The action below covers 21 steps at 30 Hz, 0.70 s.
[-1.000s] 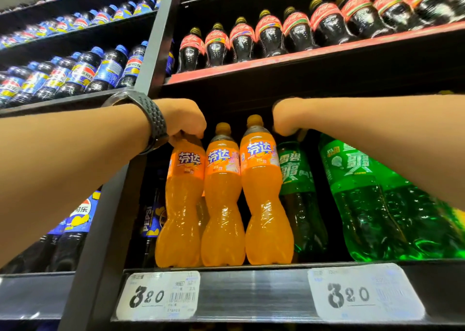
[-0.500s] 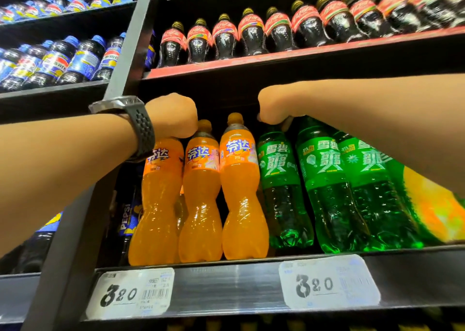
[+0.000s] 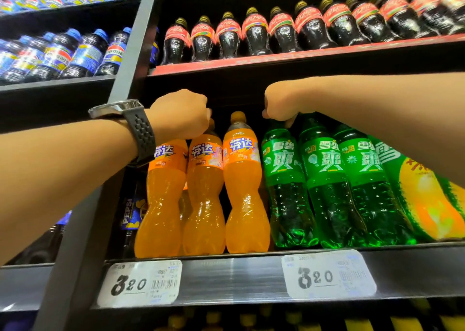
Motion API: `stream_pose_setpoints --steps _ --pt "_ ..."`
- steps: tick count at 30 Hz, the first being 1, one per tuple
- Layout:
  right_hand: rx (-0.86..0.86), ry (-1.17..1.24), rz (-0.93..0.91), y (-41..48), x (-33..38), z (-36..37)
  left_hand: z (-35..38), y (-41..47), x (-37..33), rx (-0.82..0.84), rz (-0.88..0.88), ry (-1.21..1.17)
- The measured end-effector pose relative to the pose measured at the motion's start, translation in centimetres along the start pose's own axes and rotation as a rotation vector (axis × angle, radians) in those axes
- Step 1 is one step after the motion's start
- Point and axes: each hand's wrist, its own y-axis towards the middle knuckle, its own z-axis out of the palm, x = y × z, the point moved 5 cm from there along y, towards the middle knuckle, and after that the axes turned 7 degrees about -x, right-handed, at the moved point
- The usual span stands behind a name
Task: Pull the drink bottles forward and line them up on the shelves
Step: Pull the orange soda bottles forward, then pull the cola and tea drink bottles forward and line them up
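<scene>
Three orange soda bottles stand at the shelf's front edge (image 3: 231,278). My left hand (image 3: 180,114), with a dark watch on its wrist, grips the tops of the left orange bottle (image 3: 163,194) and the middle orange bottle (image 3: 203,200); their caps are hidden under my fist. The right orange bottle (image 3: 242,187) stands free, its cap showing. To its right is a row of green soda bottles. My right hand (image 3: 279,101) grips the neck of the leftmost green bottle (image 3: 286,187). Two more green bottles (image 3: 329,187) stand beside it.
Dark cola bottles with red labels (image 3: 256,36) line the red-edged shelf above. Blue-capped cola bottles (image 3: 63,54) fill the left bay beyond a grey upright post (image 3: 130,61). A green-and-yellow bottle (image 3: 425,200) leans at far right. Two white price tags (image 3: 327,275) hang on the shelf lip.
The green bottles have come forward to the shelf's front, level with the orange ones. Both hands stay clenched on the bottle tops; the view has shifted slightly.
</scene>
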Motion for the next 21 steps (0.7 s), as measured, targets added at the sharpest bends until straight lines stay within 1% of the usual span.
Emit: stream_pose_setpoints --steps 2,5,10,14,16,21 --pt "-0.015 -0.024 -0.018 -0.4 0.0 0.1 -0.7 -0.2 0.2 -0.085 0.061 -0.052" --pt "0.01 0.002 0.016 -0.2 0.0 0.6 -2.5 -0.8 0.3 -0.193 0.17 -0.155" --pt "-0.095 -0.089 0.034 -0.4 0.3 0.0 -5.6 -2.9 2.9 -0.385 0.244 -0.344" --pt "-0.22 -0.159 0.031 -0.6 0.3 0.1 -6.8 -5.0 6.2 -0.493 0.19 -0.474" --pt "-0.252 -0.174 0.033 -1.0 0.6 0.5 -7.1 -6.1 7.4 -0.539 0.167 -0.519" --pt "-0.29 -0.186 0.109 -2.0 0.8 1.2 -6.5 -8.2 9.4 -0.512 0.145 -0.523"
